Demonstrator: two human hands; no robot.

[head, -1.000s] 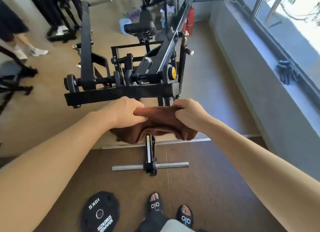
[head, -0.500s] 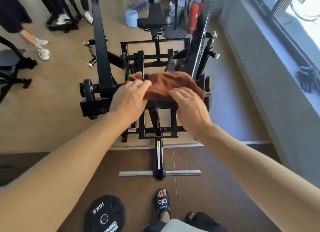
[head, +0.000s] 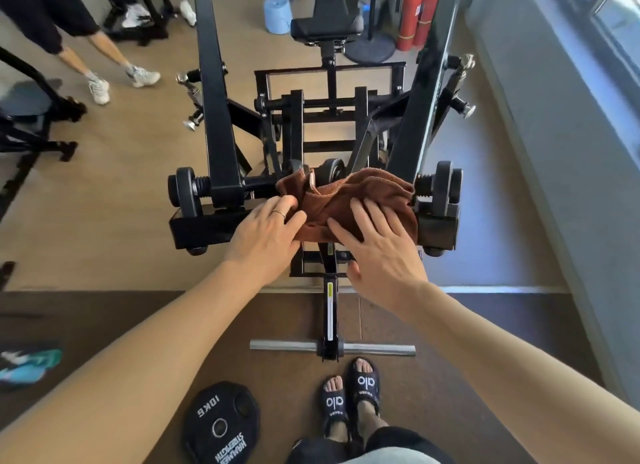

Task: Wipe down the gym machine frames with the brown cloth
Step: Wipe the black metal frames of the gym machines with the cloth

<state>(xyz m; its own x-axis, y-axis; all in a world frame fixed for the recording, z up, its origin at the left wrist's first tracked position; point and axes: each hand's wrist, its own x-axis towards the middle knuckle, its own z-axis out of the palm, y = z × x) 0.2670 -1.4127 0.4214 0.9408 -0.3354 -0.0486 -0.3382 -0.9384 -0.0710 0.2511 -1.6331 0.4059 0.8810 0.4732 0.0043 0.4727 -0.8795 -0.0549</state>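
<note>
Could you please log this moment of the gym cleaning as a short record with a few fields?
cloth: brown cloth bunched on the black crossbar of the machine frame
left hand: left hand grips the cloth's left edge; a ring on one finger
right hand: right hand presses flat on the cloth, fingers spread
floor: 10KG weight plate lies near the person's sandalled feet
background: two red fire extinguishers; blue bucket

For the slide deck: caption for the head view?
Both hands spread the brown cloth over the machine's black crossbar.
</note>
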